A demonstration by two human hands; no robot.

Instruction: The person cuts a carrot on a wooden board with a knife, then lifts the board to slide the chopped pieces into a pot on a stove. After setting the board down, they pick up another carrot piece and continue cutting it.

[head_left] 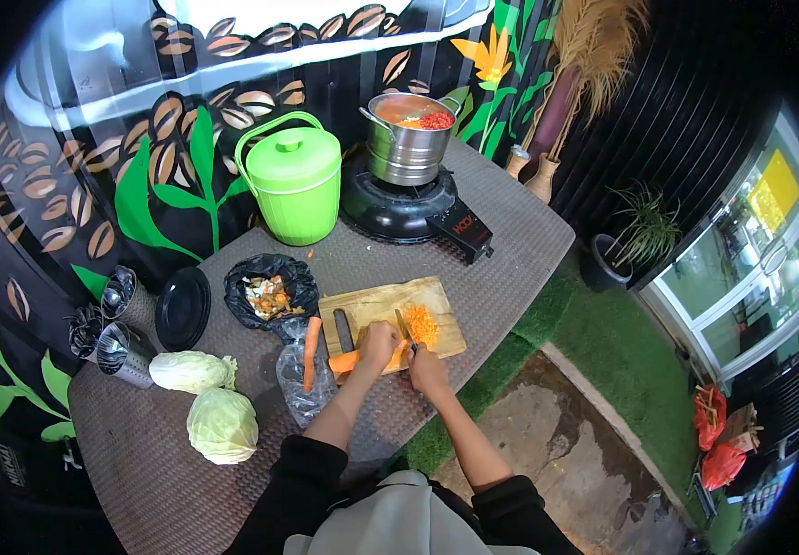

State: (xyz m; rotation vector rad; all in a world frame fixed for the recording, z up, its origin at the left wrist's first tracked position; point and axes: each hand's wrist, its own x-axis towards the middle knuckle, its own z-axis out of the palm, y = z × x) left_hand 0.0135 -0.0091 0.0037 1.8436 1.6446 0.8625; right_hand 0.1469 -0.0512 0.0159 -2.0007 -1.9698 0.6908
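My left hand [381, 345] presses a piece of carrot [345, 362] against the wooden cutting board [360, 301], its fingers curled over it. In my right hand [428, 370] is a knife [400, 324], its blade pointing away from me beside the left hand. A heap of diced carrot [422, 326] lies on the board to the right of the blade. On the board's left part rests a long dark object [342, 329] whose kind I cannot make out. A whole carrot [311, 353] lies on a clear plastic bag [300, 396] left of the board.
Beyond the board stand a green lidded bucket [300, 185] and a steel pot [406, 153] of chopped vegetables on a portable stove [386, 208]. A black bag [279, 319] holds peelings. Cabbage [223, 425], napa cabbage [187, 371], black plates [182, 308] and cutlery holders [126, 353] are left.
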